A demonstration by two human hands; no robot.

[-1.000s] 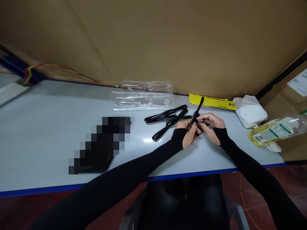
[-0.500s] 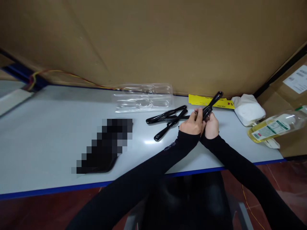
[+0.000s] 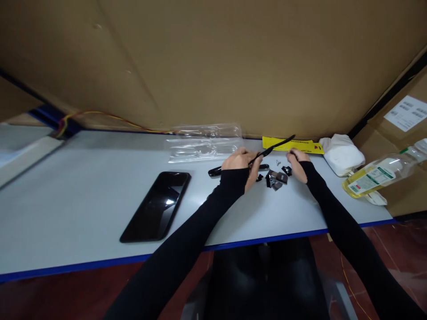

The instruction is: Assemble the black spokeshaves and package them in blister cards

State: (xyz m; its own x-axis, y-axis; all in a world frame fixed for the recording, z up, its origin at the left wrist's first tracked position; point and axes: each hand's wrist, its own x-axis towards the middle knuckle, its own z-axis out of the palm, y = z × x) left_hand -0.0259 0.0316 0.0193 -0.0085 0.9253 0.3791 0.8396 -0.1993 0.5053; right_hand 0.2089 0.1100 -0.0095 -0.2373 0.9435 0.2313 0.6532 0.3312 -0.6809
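My left hand (image 3: 240, 162) is closed round a long thin black handle piece (image 3: 276, 144) that slants up to the right above the table. My right hand (image 3: 296, 160) rests a little to the right with its fingers curled, pinching something too small to name. Between the two hands lie several small black and grey parts (image 3: 275, 178) and a tiny screw (image 3: 277, 162). Another black handle piece (image 3: 216, 170) lies flat on the table, partly hidden behind my left hand.
A black phone (image 3: 156, 205) lies on the white table (image 3: 83, 191) to the left. Clear plastic blister packaging (image 3: 203, 144) and a yellow card (image 3: 302, 145) sit by the cardboard wall. A white cloth (image 3: 342, 155) and an oil bottle (image 3: 376, 178) are at right.
The hands have come apart. The left now holds one black handle piece alone, and small parts lie loose on the table between the hands. The view has shifted slightly.
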